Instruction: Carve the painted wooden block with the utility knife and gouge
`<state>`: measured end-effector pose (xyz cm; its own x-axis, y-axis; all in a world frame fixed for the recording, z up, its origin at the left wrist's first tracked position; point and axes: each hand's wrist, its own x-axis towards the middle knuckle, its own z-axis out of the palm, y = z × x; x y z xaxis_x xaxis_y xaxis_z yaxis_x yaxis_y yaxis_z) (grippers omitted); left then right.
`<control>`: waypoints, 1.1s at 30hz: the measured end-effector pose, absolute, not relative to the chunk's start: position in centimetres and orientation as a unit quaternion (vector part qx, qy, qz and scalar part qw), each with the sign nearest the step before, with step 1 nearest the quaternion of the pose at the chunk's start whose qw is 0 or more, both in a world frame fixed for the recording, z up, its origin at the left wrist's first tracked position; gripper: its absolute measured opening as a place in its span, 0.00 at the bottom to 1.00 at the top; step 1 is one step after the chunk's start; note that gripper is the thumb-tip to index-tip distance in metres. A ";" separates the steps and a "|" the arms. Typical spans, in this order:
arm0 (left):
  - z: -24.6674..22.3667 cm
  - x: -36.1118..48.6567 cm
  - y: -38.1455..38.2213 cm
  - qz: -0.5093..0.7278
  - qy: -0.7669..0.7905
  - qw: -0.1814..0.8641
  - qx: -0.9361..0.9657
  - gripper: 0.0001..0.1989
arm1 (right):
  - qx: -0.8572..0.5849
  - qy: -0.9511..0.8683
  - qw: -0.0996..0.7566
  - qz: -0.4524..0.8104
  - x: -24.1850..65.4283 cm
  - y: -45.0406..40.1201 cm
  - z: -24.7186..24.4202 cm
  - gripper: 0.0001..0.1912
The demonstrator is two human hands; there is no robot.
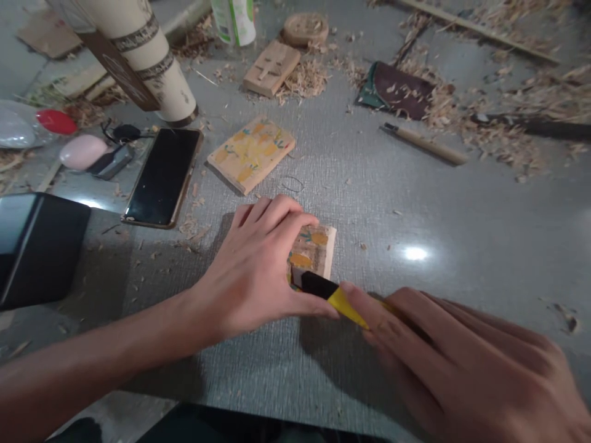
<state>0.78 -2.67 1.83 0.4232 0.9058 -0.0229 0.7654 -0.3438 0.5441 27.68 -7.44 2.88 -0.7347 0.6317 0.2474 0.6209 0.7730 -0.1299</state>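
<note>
A small wooden block (pixel 314 245) with orange and green painted marks lies on the grey table. My left hand (pixel 258 264) covers its left part, with fingers curled over the far edge and the thumb along the near side, gripping it. My right hand (pixel 443 351) is closed around a yellow and black utility knife (pixel 344 301). The knife's tip rests on or just above the block's painted face, beside my left thumb; exact contact is hard to tell.
Beyond my left hand lies a second painted board (pixel 252 154). A phone (pixel 164 175), a cream tumbler (pixel 159 67) and a black box (pixel 46 246) stand or lie leftward. Carved wood (pixel 271 67), a dark pouch (pixel 401 89), a wooden-handled tool (pixel 427 144) and shavings lie farther back.
</note>
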 end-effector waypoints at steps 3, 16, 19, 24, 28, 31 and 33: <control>1.9 0.7 -2.7 0.134 0.514 0.237 0.813 0.47 | -0.337 -0.928 0.146 0.064 28.1 -6.6 3.0 0.19; 2.6 -1.3 -2.3 0.236 0.484 0.304 0.786 0.26 | -0.379 -0.895 0.147 0.182 31.1 -2.9 1.9 0.24; 2.7 -1.4 -2.2 0.251 0.487 0.298 0.782 0.27 | -0.386 -0.891 0.143 0.191 31.1 -3.0 1.8 0.26; 2.7 -1.1 -2.6 0.222 0.464 0.265 0.816 0.27 | -0.371 -0.893 0.150 0.206 30.2 -3.4 2.3 0.23; 2.2 -0.5 -2.8 0.185 0.454 0.251 0.835 0.45 | -0.340 -0.909 0.138 0.199 28.9 -3.8 2.9 0.21; 1.8 -0.1 -2.8 0.183 0.470 0.238 0.830 0.49 | -0.328 -0.917 0.129 0.187 28.3 -4.1 3.1 0.21; 1.6 0.1 -2.7 0.175 0.480 0.235 0.827 0.49 | -0.328 -0.920 0.129 0.173 28.0 -4.3 3.2 0.21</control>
